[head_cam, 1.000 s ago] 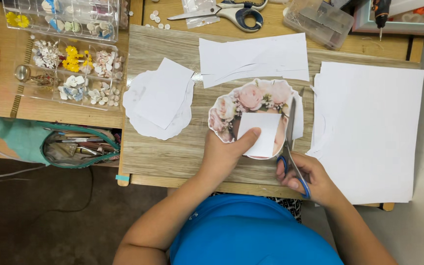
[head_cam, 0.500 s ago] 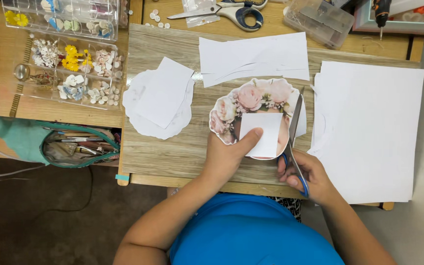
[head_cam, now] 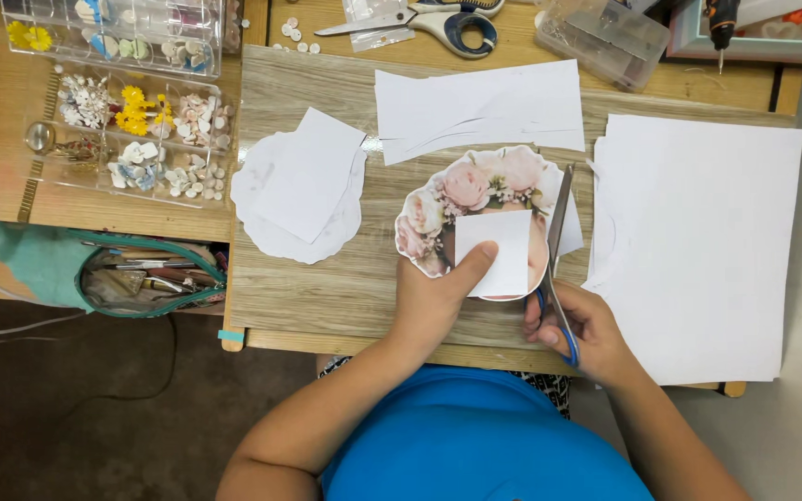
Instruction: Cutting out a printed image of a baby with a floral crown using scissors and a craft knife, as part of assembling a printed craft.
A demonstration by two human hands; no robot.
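Little has shifted: the left hand [head_cam: 433, 301] still pinches the round rose-printed paper cutout [head_cam: 461, 199], so the right hand [head_cam: 579, 325], fingers curled through the blue-handled scissors [head_cam: 557, 246], should cut slowly along its edge.

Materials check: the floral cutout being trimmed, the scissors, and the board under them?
Floral cutout: printed paper or thin card, likely matte; it lies flat with a cleanly cut edge, under a plain white paper square.
Scissors in the right hand: grey metal blades, blue plastic-looking handle.
Board: wood-grain surface, possibly laminate; grey-brown streaks, dull sheen.
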